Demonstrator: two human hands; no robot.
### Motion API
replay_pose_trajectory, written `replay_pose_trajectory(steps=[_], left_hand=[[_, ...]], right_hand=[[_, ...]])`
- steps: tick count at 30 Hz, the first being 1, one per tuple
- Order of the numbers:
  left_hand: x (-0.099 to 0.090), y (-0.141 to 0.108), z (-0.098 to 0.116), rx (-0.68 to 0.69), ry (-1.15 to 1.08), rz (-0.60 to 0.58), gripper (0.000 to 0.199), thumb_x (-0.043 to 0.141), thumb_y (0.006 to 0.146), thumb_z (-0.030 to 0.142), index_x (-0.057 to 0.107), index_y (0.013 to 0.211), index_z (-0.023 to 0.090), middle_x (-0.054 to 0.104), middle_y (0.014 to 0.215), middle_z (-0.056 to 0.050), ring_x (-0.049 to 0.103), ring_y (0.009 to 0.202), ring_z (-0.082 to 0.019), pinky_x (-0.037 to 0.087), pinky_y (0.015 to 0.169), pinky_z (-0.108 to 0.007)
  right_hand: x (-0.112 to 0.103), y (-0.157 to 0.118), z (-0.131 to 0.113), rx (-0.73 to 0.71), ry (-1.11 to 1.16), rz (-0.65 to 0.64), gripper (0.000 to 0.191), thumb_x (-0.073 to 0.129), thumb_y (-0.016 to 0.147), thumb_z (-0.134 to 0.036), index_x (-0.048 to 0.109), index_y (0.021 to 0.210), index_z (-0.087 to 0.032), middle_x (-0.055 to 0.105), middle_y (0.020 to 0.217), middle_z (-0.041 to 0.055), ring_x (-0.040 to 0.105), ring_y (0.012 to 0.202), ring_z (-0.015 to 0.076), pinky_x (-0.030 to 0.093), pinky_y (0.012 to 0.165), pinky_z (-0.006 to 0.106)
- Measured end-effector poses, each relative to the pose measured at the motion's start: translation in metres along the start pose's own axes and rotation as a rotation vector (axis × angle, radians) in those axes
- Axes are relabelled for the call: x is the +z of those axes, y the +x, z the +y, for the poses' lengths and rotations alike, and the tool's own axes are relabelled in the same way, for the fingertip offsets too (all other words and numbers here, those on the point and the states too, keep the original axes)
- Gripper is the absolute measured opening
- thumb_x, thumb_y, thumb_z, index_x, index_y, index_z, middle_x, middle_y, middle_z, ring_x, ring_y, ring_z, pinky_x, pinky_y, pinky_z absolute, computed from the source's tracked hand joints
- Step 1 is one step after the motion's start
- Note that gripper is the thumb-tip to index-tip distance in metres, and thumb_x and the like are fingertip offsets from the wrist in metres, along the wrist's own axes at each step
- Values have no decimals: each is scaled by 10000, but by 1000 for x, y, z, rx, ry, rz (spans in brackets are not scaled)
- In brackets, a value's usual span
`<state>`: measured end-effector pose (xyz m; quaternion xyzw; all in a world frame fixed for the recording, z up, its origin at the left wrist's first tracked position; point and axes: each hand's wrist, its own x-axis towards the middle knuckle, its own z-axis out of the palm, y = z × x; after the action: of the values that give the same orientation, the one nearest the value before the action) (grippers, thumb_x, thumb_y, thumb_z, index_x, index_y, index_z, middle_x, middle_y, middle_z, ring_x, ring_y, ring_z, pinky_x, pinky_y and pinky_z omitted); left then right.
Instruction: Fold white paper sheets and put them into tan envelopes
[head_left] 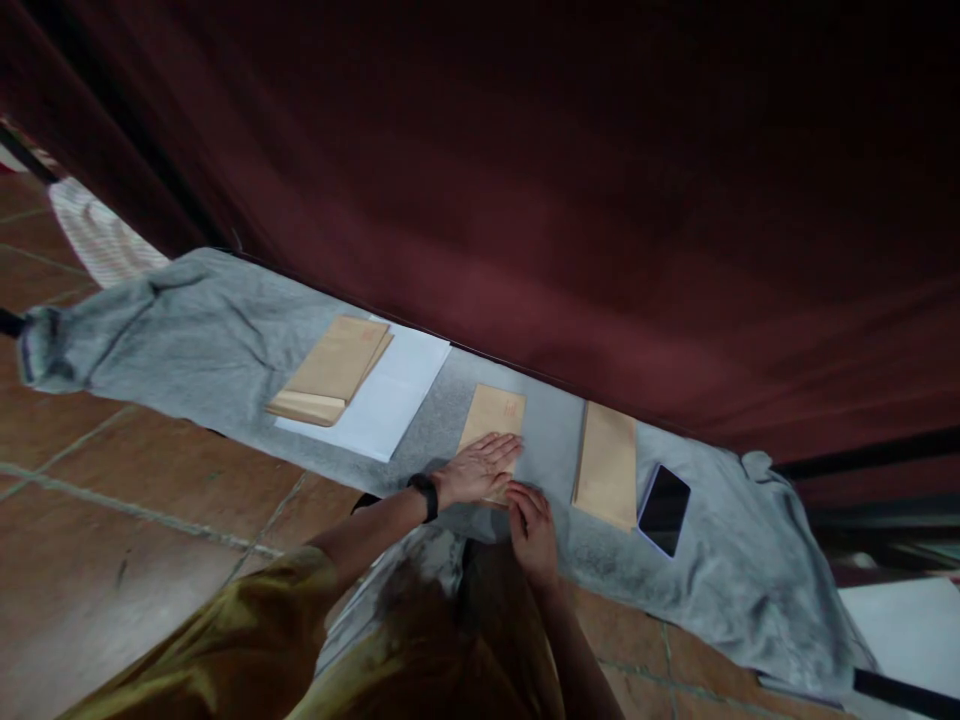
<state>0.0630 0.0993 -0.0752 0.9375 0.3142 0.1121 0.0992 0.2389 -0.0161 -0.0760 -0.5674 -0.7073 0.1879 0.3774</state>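
Resting flat across the near half of a brown envelope [487,413], the left hand [478,468] has its fingers straight and close together, palm down, not gripping anything. Right hand [534,525] is at the envelope's near right corner with its fingers bent and the tips touching down around there. Can't tell whether they're actually pinching the paper, sorry. The envelope itself lies around the middle of the long grey blanket [739,545], near end close to the blanket's near edge, with some small red print at its far right corner.

Over toward the blanket's left end there's a pile of brown envelopes [334,360], not quite squared up, with a paler strip across its near end. It sits partly on some white paper [411,385] that reaches nearly to the far edge. On the other side of the hands, a second envelope stack [607,465] runs from the far edge toward the near one, and a dark-screened phone [665,510] lies just beside it, on the side of the blanket's right end. Dark red curtain [487,200] hangs all along the far edge, and a black wristband [425,497] is on the left wrist.
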Motion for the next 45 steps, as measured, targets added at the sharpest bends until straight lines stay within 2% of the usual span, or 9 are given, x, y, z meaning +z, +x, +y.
replay_pose_trajectory(steps=[4, 9, 11, 14, 21, 25, 30, 37, 45], left_hand=[[-3, -19, 12, 52, -6, 12, 527, 390, 1081, 352, 404, 1568, 152, 368, 1674, -109, 268, 1576, -196, 165, 1303, -392], [-6, -41, 24, 103, -2, 27, 607, 469, 1060, 470, 409, 1565, 139, 399, 1657, -123, 315, 1558, -213, 184, 1298, -383], [-6, -46, 28, 111, 2, 49, 615, 516, 1044, 468, 426, 1552, 133, 442, 1629, -137, 357, 1539, -222, 218, 1289, -392], [-3, -49, 33, 130, -1, 88, 465, 526, 1049, 370, 535, 1469, 172, 559, 1539, -124, 455, 1478, -223, 289, 1265, -408], [-7, -53, 39, 191, 25, 96, 282, 506, 1029, 160, 682, 1250, 171, 702, 1331, -138, 651, 1261, -217, 449, 1168, -379], [-4, -58, 40, 179, 47, 91, 318, 505, 1025, 144, 653, 1306, 169, 681, 1380, -128, 628, 1305, -221, 458, 1168, -380], [4, -59, 39, 161, 85, 64, 348, 482, 1026, 132, 642, 1334, 154, 667, 1410, -135, 582, 1369, -238, 468, 1161, -387], [-2, -62, 38, 170, 46, 68, 360, 504, 1005, 122, 626, 1342, 161, 625, 1464, -126, 522, 1425, -231, 436, 1189, -370], [0, -62, 41, 79, 47, 121, 375, 486, 1015, 110, 617, 1360, 174, 650, 1428, -123, 577, 1356, -210, 462, 1162, -373]], right_hand=[[0, -1, 0, 27, 17, 40, 309, 420, 1079, -314, 719, 1102, -237, 750, 1168, 80, 664, 1130, 225, 514, 1019, 431], [0, -3, 4, 53, 32, 50, 333, 399, 1088, -365, 707, 1107, -240, 753, 1126, 80, 678, 1091, 221, 536, 997, 419], [0, -1, 6, 51, 30, 44, 353, 387, 1088, -371, 710, 1145, -239, 748, 1173, 93, 674, 1127, 225, 537, 1018, 432], [-2, 11, 10, 9, -13, 13, 394, 373, 1086, -377, 707, 1235, -230, 706, 1319, 112, 609, 1289, 247, 492, 1112, 499], [5, 61, 18, -206, -204, -372, 480, 310, 1096, -310, 512, 1529, -262, 489, 1606, 50, 440, 1492, 209, 290, 1280, 512], [14, 85, 26, -251, -317, -455, 506, 296, 1099, -336, 412, 1589, -295, 351, 1686, 17, 337, 1551, 211, 229, 1296, 524], [26, 113, 38, -255, -367, -412, 534, 333, 1090, -348, 364, 1614, -246, 306, 1703, 69, 272, 1579, 235, 213, 1290, 552], [41, 146, 41, -222, -392, -328, 535, 387, 1080, -338, 378, 1605, -240, 358, 1680, 90, 287, 1573, 254, 225, 1280, 568], [42, 139, 38, -233, -402, -321, 547, 378, 1085, -375, 381, 1605, -205, 375, 1666, 103, 338, 1553, 247, 248, 1288, 535]])
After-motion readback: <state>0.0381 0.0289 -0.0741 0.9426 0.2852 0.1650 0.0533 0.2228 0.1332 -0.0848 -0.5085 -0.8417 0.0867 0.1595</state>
